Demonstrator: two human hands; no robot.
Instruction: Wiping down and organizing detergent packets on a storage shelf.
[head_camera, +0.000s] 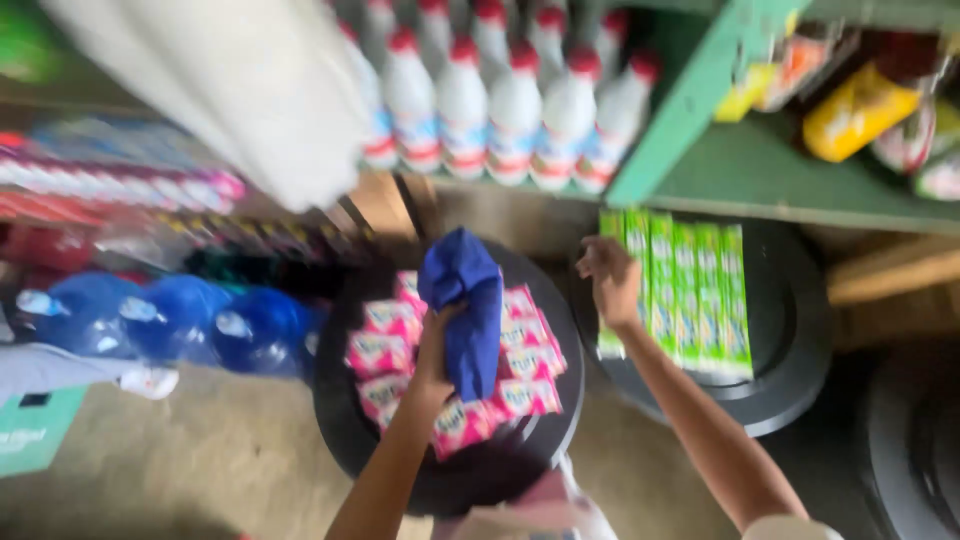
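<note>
Head view: left hand (437, 345) fingers grasp a blue cloth (465, 305), held upright over pink packets (455, 365) on a round black lid (345, 420). Right hand (610, 280), fingers curled, touches the left edge of the green packets (690, 290); grip unclear.

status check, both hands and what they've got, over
Left hand closed on blue cloth over pink packets on the black round lid. Right hand at edge of green packets; grip unclear. Nothing between them.
</note>
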